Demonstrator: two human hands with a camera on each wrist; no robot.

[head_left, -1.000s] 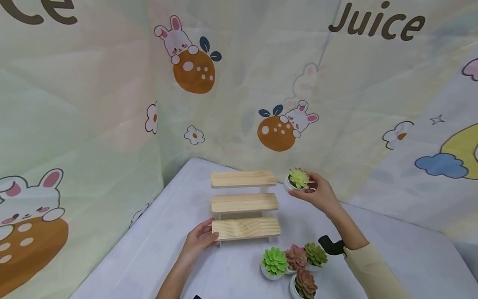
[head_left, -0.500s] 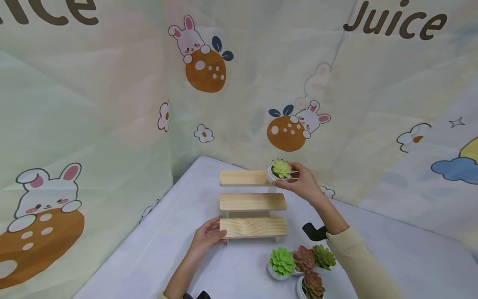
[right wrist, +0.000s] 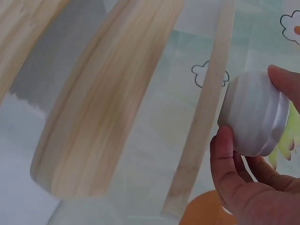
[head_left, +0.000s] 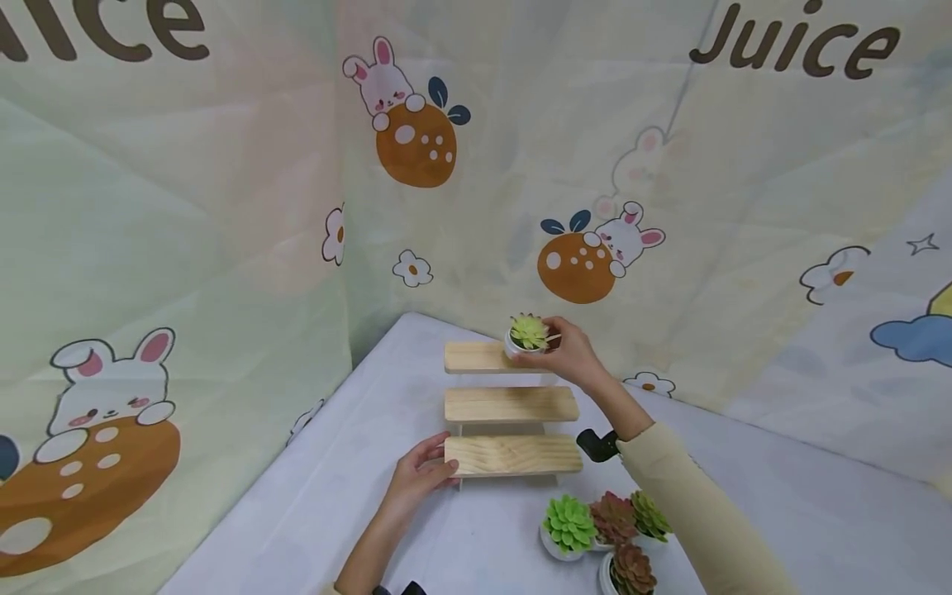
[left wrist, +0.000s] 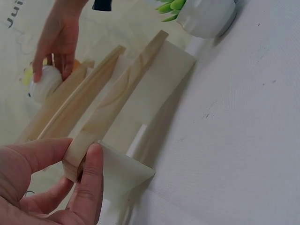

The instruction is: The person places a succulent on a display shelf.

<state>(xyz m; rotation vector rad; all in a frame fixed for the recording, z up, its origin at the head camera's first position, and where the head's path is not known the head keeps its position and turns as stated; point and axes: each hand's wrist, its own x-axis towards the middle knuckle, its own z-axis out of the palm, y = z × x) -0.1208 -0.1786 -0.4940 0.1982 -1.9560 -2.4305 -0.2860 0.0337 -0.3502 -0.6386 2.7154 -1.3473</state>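
A white cloth-covered worktop [head_left: 454, 549] is carrying a three-tier pale wooden stand [head_left: 511, 405]. The left hand [head_left: 418, 474] is pinching its lowest board's [head_left: 513, 456] left end. The right hand [head_left: 571, 354] is gripping a round white pot [right wrist: 253, 115] with a yellow-green succulent [head_left: 528, 332], the pot sitting between its fingers at the top board [head_left: 474, 357].

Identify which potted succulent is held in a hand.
The pale yellow-green succulent, gripped by the right hand near the top shelf; the other four succulents sit together on the white tablecloth.
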